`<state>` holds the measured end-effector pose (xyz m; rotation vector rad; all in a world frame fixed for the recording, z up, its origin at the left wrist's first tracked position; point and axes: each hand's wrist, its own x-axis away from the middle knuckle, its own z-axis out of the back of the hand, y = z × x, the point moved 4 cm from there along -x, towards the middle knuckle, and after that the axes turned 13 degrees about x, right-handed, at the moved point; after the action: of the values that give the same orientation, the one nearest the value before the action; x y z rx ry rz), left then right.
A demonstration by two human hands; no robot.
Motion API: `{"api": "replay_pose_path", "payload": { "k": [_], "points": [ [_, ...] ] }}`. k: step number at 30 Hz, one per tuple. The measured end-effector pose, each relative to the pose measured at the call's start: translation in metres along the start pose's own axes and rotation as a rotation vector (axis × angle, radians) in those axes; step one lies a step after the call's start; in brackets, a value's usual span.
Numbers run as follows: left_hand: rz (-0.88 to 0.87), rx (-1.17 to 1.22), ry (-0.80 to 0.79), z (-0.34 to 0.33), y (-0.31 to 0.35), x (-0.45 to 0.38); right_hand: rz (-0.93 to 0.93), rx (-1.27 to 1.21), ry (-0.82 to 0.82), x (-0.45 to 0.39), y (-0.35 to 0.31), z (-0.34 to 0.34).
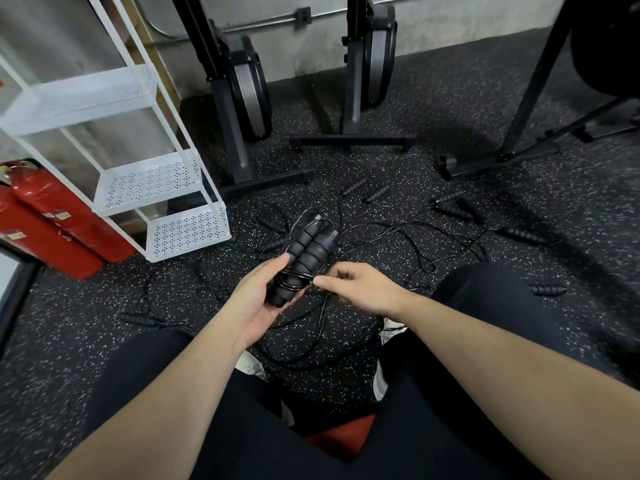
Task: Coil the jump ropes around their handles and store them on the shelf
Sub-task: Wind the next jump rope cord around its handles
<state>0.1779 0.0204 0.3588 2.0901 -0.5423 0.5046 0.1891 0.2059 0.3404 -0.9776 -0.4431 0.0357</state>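
left hand [258, 299] gripping paired handles [304, 254], thumb curled over | right hand [360, 287] pinching rope [311, 280] beside them | shelf [156, 188] left

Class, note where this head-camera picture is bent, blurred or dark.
Head view: wide-angle bending leans the white shelf and the machine posts; the left hand and handles are fairly sharp; thin cords fade into the dark speckled floor.

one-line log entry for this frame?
left hand: grips paired handles | right hand: pinches rope | white shelf: bare | floor: other ropes loose
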Motion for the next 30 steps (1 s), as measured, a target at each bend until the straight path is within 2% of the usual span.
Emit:
{"api": "replay_pose_path", "payload": {
  "k": [5,10,13,18,24,27,30],
  "points": [
    [0.031,0.014,-0.020,0.000,0.005,0.002,0.065,0.015,-0.038,0.002,-0.005,0.002],
    [0.010,0.095,0.077,0.008,0.012,0.001,0.181,0.010,-0.104,0.000,-0.007,0.004],
    [0.026,0.160,0.076,0.010,0.015,0.000,0.160,0.075,-0.068,-0.002,-0.002,0.007],
    [0.087,0.156,0.077,0.011,0.012,0.001,0.005,0.158,0.100,-0.006,0.007,0.017],
    [0.105,0.176,0.024,0.016,0.016,-0.004,0.096,0.170,0.075,-0.003,-0.003,0.029],
    [0.163,0.093,-0.021,0.016,0.012,-0.004,0.121,0.107,0.133,-0.005,0.000,0.031],
    [0.230,-0.071,-0.041,0.012,0.005,0.002,0.050,0.072,0.128,-0.009,0.009,0.029]
  ]
}}
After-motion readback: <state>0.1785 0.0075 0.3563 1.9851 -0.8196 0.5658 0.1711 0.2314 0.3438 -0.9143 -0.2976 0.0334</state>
